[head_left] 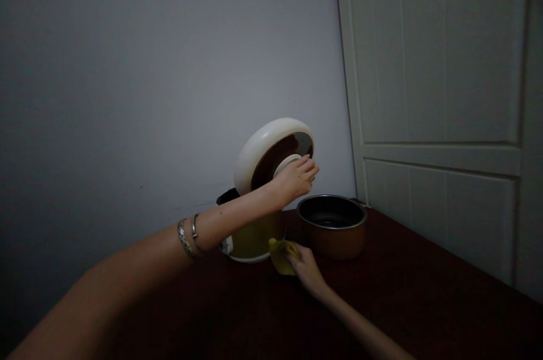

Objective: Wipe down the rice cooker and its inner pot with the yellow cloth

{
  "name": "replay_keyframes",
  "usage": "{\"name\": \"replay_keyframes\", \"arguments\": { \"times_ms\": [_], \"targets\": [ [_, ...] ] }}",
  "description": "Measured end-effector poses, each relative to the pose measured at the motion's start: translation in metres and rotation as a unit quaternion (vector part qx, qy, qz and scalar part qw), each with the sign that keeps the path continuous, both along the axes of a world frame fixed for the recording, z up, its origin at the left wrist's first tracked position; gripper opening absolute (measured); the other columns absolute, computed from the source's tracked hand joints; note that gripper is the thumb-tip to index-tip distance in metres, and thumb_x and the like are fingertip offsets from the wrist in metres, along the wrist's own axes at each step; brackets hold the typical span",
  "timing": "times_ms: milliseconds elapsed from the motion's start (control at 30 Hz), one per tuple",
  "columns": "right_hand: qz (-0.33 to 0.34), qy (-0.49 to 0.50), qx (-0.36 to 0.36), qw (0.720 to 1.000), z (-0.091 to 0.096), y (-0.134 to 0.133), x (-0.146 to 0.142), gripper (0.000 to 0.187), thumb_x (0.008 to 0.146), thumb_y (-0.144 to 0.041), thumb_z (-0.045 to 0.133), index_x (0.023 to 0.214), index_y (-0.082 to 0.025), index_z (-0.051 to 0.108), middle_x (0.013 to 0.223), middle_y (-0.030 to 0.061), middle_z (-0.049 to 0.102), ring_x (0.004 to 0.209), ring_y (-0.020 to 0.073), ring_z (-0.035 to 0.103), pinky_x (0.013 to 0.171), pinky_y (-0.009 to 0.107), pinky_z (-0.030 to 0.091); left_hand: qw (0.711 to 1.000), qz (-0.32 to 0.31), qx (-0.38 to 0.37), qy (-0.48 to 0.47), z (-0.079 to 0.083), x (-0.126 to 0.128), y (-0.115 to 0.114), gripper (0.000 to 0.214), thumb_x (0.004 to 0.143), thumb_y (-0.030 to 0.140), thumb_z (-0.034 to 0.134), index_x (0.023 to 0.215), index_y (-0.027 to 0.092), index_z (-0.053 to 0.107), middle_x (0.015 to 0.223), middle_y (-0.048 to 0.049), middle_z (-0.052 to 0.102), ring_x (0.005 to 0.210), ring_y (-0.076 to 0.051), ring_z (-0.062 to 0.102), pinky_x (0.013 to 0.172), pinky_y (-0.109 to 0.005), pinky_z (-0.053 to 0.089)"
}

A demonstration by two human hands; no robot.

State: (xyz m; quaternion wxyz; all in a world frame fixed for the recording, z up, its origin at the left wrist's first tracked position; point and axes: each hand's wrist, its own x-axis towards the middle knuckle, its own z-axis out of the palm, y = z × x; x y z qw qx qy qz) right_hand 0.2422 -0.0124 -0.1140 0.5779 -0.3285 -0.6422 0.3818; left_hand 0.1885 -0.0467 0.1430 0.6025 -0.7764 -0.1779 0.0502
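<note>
My left hand (294, 179), with two bracelets on its wrist, is closed at the white knob of a round lid (257, 151). The lid has a thick white rim and a glossy dark brown top, and it is tilted up over the cooker. My forearm hides part of the cooker body (252, 240), which looks yellowish with a white base. My right hand (308, 270) pinches a crumpled yellow cloth (280, 258) low in front of the cooker. Just right of it stands an inner pot (333, 239), orange-brown outside and dark inside.
All of this stands on a dark red table (382, 303). A pale wall (169, 66) rises behind the cooker. White panelled doors (441, 94) border the table on the right. The light is dim.
</note>
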Motion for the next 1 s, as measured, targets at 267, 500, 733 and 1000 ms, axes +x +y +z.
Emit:
{"name": "replay_keyframes", "arguments": {
  "times_ms": [267,500,733,1000],
  "targets": [
    [-0.013,0.025,-0.015,0.999,0.001,0.013,0.001,0.028,0.072,-0.029,0.053,0.088,-0.012,0.067,0.085,0.0089,0.069,0.078,0.0237,0.061,0.071,0.032,0.047,0.999,-0.004,-0.041,-0.014,0.014,-0.002,0.0,0.026,0.09,0.018,0.045,0.099,0.018,0.069,0.122,-0.0084,0.058,0.114,-0.022,0.047,0.102,-0.036,0.027],
    [0.003,0.029,-0.019,0.999,0.003,0.012,0.0,0.029,0.075,-0.031,0.055,0.093,-0.012,0.067,0.089,0.0082,0.069,0.082,0.0242,0.061,0.072,0.033,0.048,0.997,0.004,-0.07,-0.021,0.027,-0.013,0.013,0.028,0.08,0.026,0.058,0.106,0.021,0.066,0.123,-0.0112,0.053,0.111,-0.027,0.044,0.093,-0.038,0.031],
    [0.013,0.038,-0.029,0.999,0.006,0.016,-0.002,0.033,0.076,-0.039,0.058,0.093,-0.013,0.067,0.087,0.0077,0.069,0.08,0.0232,0.061,0.07,0.032,0.048,0.992,0.018,-0.121,-0.037,0.045,-0.03,0.03,0.046,0.06,0.03,0.075,0.104,0.023,0.066,0.122,-0.0122,0.051,0.108,-0.03,0.041,0.089,-0.038,0.033],
    [0.008,0.051,-0.021,0.998,0.031,0.015,0.003,0.032,0.074,-0.04,0.059,0.087,-0.013,0.067,0.082,0.0074,0.068,0.075,0.0218,0.06,0.067,0.03,0.047,0.981,0.063,-0.171,-0.063,0.066,-0.052,0.046,0.049,0.058,0.036,0.073,0.105,0.023,0.066,0.121,-0.0129,0.047,0.108,-0.031,0.038,0.09,-0.04,0.033]
  ]
}}
